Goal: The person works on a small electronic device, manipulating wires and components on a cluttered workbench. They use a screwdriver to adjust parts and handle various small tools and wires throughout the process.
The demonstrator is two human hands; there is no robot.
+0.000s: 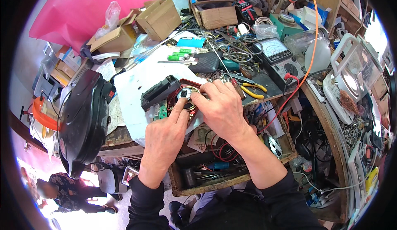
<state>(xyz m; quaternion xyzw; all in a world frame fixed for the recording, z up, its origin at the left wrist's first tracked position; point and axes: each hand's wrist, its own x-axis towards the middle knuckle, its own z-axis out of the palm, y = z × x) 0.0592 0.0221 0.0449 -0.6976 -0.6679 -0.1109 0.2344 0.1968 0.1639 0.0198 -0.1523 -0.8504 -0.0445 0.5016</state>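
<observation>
An opened small electronic device (pixel 184 83) with a red-rimmed shell lies on the white paper at the bench's near edge. In it sits a round, speaker-like part (pixel 184 93) with a pale centre and a brassy ring. My left hand (pixel 166 135) has its index finger pressed on that part, the other fingers curled at the device's near side. From the right, my right hand (pixel 221 108) pinches at the device's edge, thumb against the round part. What its fingertips grip is hidden. Against the device's left side rest a black plastic housing (pixel 160 92) and a green circuit board (pixel 160 111).
An open wooden drawer (pixel 225 182) with wires juts out below my forearms. Yellow-handled pliers (pixel 253 90) and an analog multimeter (pixel 281 58) lie right. Green batteries (pixel 178 56) are behind. A black lidded appliance (pixel 82 120) stands left; a person (pixel 66 190) is at lower left.
</observation>
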